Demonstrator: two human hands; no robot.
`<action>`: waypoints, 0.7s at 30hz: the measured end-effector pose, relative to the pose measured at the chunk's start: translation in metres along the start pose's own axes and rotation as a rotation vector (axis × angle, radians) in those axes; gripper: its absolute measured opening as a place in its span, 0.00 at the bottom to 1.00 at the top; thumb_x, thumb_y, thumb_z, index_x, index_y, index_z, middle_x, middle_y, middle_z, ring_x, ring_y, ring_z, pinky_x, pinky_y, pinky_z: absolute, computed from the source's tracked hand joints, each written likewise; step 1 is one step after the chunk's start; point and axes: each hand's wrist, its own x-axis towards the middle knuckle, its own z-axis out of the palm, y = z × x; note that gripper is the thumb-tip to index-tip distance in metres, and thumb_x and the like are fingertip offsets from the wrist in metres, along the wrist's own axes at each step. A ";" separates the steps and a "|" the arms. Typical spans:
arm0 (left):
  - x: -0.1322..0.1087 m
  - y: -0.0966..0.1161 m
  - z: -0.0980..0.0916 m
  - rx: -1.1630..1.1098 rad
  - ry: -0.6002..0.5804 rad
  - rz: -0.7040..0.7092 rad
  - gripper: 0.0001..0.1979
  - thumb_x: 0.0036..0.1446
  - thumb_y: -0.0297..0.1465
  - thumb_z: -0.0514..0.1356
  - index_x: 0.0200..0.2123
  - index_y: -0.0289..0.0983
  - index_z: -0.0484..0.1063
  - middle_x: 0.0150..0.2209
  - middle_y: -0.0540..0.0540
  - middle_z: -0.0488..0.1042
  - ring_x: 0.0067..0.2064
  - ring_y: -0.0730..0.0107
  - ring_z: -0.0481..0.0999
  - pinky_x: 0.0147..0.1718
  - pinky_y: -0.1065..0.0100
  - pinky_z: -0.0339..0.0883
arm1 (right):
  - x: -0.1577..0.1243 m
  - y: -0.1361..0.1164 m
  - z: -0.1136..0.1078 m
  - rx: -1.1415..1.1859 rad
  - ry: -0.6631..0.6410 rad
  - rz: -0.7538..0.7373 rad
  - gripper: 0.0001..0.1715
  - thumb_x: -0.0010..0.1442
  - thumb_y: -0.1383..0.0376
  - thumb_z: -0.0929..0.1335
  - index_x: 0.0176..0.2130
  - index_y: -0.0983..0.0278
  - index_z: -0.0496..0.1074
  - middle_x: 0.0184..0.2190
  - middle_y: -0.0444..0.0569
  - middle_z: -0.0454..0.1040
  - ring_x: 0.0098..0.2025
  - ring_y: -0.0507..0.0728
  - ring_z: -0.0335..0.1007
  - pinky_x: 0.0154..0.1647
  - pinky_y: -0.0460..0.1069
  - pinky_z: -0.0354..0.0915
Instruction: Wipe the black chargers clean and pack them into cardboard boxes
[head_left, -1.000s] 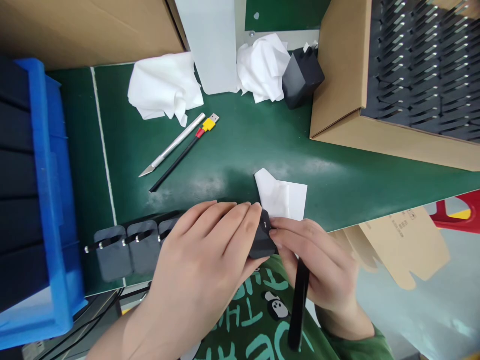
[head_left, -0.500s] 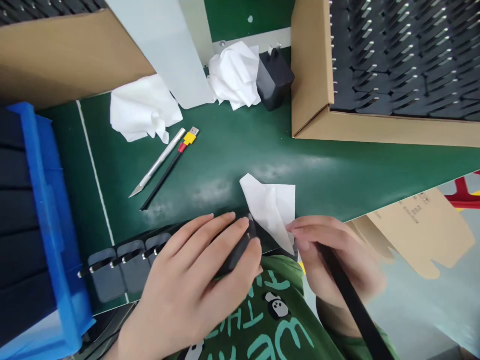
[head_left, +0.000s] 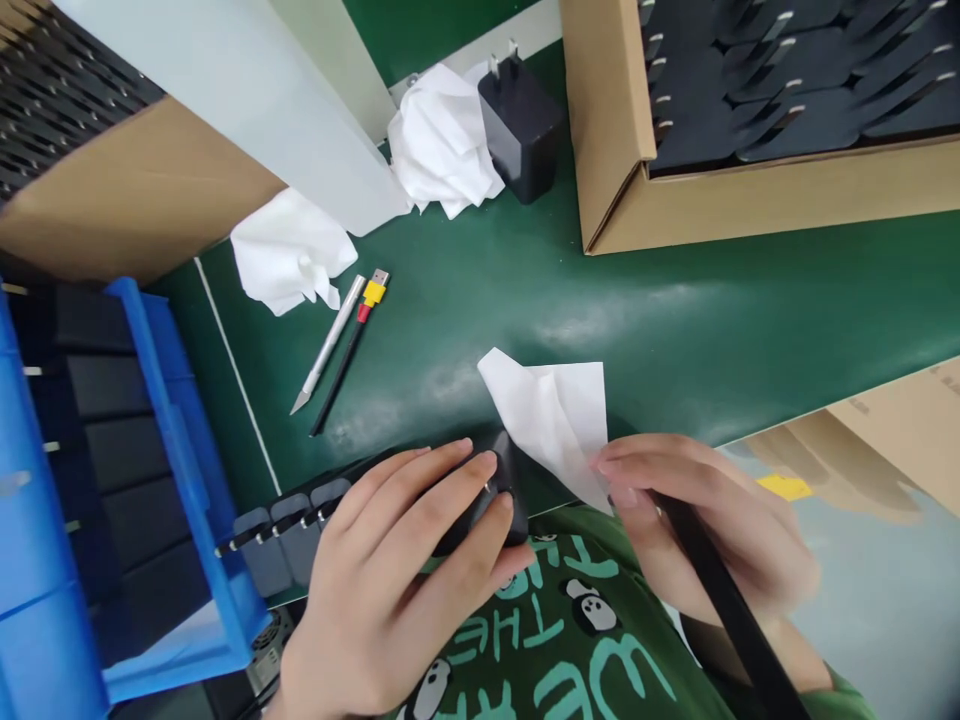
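Note:
My left hand (head_left: 409, 570) is closed around a black power adapter (head_left: 504, 480) at the table's front edge; the fingers cover much of it. My right hand (head_left: 712, 530) pinches the lower right edge of a white cloth (head_left: 551, 410), which is creased and spread beside the adapter. A long flat black strip (head_left: 724, 585) runs out from under the right fingers toward the bottom edge; its kind I cannot make out. Left of my left hand, several black adapters (head_left: 296, 555) stand in a row along the table edge.
A silver craft knife (head_left: 328, 345) and a short USB cable (head_left: 351, 350) lie on the green table (head_left: 420, 330). Behind are crumpled white cloths (head_left: 292, 250) and a lone adapter (head_left: 521, 125). A cardboard box (head_left: 750, 190) of adapters stands right, a blue bin (head_left: 176, 450) left.
The camera view has turned and shifted, so the blue bin shows more. Both hands keep their holds on the adapter and the cloth, with little movement.

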 end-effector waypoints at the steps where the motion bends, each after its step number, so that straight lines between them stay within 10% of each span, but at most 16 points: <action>1: 0.000 0.000 0.000 0.003 -0.002 0.001 0.14 0.54 0.26 0.71 0.44 0.32 0.77 0.47 0.40 0.79 0.55 0.55 0.76 0.53 0.55 0.71 | 0.000 0.000 0.000 -0.002 0.000 -0.001 0.17 0.57 0.81 0.69 0.44 0.67 0.76 0.35 0.50 0.78 0.34 0.55 0.77 0.32 0.49 0.76; 21: -0.001 -0.002 0.002 0.003 0.015 -0.003 0.15 0.55 0.30 0.71 0.45 0.33 0.77 0.45 0.41 0.81 0.53 0.53 0.79 0.51 0.55 0.74 | -0.001 0.001 -0.001 -0.055 -0.041 0.019 0.13 0.60 0.76 0.69 0.43 0.63 0.75 0.34 0.48 0.79 0.31 0.55 0.77 0.29 0.49 0.76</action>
